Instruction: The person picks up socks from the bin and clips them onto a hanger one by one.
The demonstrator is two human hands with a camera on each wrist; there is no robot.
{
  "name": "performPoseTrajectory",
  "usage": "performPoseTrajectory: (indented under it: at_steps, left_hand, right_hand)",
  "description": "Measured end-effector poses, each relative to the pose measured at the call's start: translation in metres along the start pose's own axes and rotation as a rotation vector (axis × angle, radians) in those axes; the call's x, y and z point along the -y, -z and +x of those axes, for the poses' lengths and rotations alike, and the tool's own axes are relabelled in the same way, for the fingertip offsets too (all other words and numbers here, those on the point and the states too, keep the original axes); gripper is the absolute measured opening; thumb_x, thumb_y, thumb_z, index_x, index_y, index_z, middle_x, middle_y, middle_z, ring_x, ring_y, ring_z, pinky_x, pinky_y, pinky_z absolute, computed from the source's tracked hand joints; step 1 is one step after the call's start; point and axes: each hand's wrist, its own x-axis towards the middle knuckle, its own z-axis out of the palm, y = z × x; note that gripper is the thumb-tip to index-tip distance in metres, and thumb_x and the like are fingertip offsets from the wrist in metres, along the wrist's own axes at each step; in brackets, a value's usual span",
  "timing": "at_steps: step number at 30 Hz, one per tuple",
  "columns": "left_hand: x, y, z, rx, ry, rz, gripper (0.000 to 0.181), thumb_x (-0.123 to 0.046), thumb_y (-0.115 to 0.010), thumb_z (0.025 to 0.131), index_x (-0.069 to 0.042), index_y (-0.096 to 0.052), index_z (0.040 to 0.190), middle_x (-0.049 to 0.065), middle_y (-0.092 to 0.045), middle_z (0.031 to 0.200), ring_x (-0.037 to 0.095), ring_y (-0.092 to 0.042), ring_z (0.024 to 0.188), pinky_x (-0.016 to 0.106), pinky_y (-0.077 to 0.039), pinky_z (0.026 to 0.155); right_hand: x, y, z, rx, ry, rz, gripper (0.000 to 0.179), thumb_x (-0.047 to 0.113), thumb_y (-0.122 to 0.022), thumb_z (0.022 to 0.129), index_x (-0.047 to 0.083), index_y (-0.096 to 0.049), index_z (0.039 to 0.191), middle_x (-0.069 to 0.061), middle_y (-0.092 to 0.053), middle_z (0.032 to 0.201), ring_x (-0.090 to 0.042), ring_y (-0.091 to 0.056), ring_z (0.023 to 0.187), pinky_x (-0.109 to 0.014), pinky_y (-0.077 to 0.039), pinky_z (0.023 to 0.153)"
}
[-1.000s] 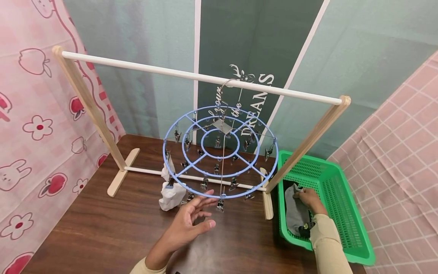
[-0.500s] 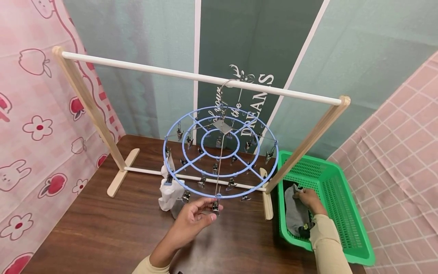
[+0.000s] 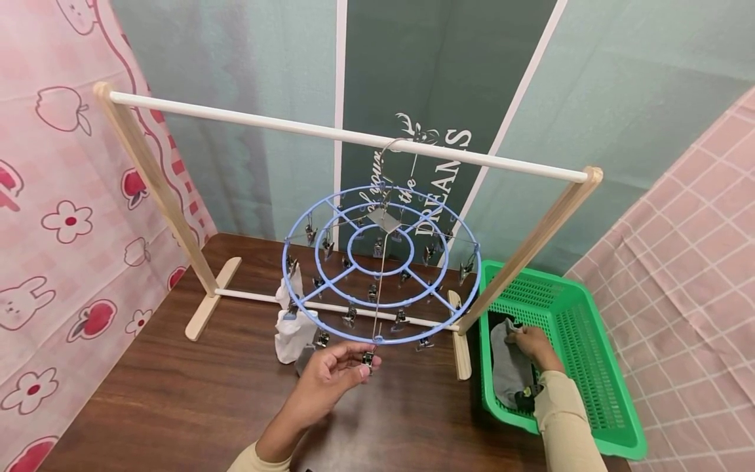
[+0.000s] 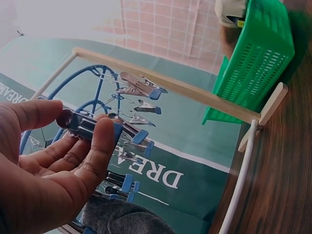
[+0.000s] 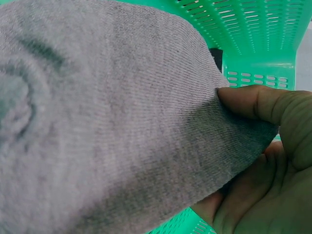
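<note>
My left hand [image 3: 330,377] pinches a metal clip [image 3: 368,358] between thumb and fingers at the near rim of a round blue clip hanger [image 3: 377,305]. In the left wrist view, that clip [image 4: 85,126] looks dark with a blue tip. Over in the green basket [image 3: 613,393], my right hand [image 3: 533,344] pinches the edge of a grey sock [image 3: 508,367]. The right wrist view shows the sock's ribbed knit [image 5: 126,107] close up, thumb on one side and fingers behind.
A wooden rack with a white top rail [image 3: 265,121] carries the hanger by its hook. White cloth [image 3: 295,334] and dark grey cloth [image 4: 122,217] hang at the hanger's left side. Several other clips dangle from the rings. The rack's right post [image 3: 525,255] stands beside the basket.
My left hand, earlier held with spread fingers by the hanger's rim, has taken hold of the near clip. The hanger has turned slightly. The right hand stays on the sock.
</note>
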Motion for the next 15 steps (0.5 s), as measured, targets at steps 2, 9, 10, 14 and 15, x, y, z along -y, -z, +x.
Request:
performPoseTrajectory:
  at_steps: [2, 9, 10, 14, 15]
  left_hand:
    - [-0.0002, 0.0007, -0.0003, -0.003, -0.008, 0.001, 0.033, 0.007, -0.057, 0.091, 0.022, -0.048, 0.119, 0.042, -0.057, 0.106, 0.016, -0.066, 0.098, 0.029, -0.055, 0.079]
    - [-0.0004, 0.0023, -0.0009, -0.014, -0.023, -0.016, 0.032, 0.007, -0.057, 0.091, 0.023, -0.049, 0.117, 0.044, -0.056, 0.104, 0.017, -0.066, 0.096, 0.03, -0.056, 0.078]
    - [-0.0004, 0.0024, -0.001, -0.015, -0.024, -0.021, 0.032, 0.007, -0.057, 0.091, 0.023, -0.048, 0.117, 0.044, -0.056, 0.104, 0.017, -0.066, 0.096, 0.03, -0.056, 0.078]
    - [-0.0016, 0.0033, -0.0013, -0.038, -0.032, -0.021, 0.031, 0.008, -0.056, 0.091, 0.024, -0.048, 0.116, 0.043, -0.057, 0.103, 0.018, -0.067, 0.095, 0.031, -0.056, 0.076]
    - [-0.0021, 0.0036, -0.0014, -0.046, -0.032, -0.023, 0.031, 0.008, -0.055, 0.091, 0.024, -0.047, 0.116, 0.043, -0.057, 0.102, 0.018, -0.067, 0.095, 0.031, -0.056, 0.076]
  right_hand:
    - [0.0, -0.0001, 0.0005, -0.007, -0.005, 0.0, 0.036, 0.013, -0.058, 0.091, 0.014, -0.033, 0.064, 0.001, -0.031, 0.058, -0.014, -0.034, 0.052, -0.031, -0.033, 0.051]
    - [0.0003, -0.0009, -0.0009, -0.012, -0.014, -0.004, 0.035, 0.012, -0.058, 0.09, 0.014, -0.035, 0.064, -0.001, -0.038, 0.061, -0.016, -0.038, 0.055, -0.032, -0.035, 0.052]
    - [0.0001, -0.0009, -0.0012, -0.01, -0.016, -0.004, 0.035, 0.012, -0.058, 0.091, 0.014, -0.035, 0.064, -0.002, -0.039, 0.061, -0.016, -0.039, 0.056, -0.032, -0.036, 0.053]
    - [0.0005, -0.0007, -0.0023, -0.006, -0.017, 0.0, 0.034, 0.012, -0.057, 0.091, 0.014, -0.036, 0.064, -0.002, -0.04, 0.062, -0.017, -0.041, 0.057, -0.032, -0.036, 0.053]
    - [0.0006, -0.0008, -0.0024, -0.005, -0.018, 0.002, 0.034, 0.012, -0.057, 0.091, 0.014, -0.036, 0.064, -0.002, -0.041, 0.062, -0.017, -0.041, 0.057, -0.032, -0.037, 0.053]
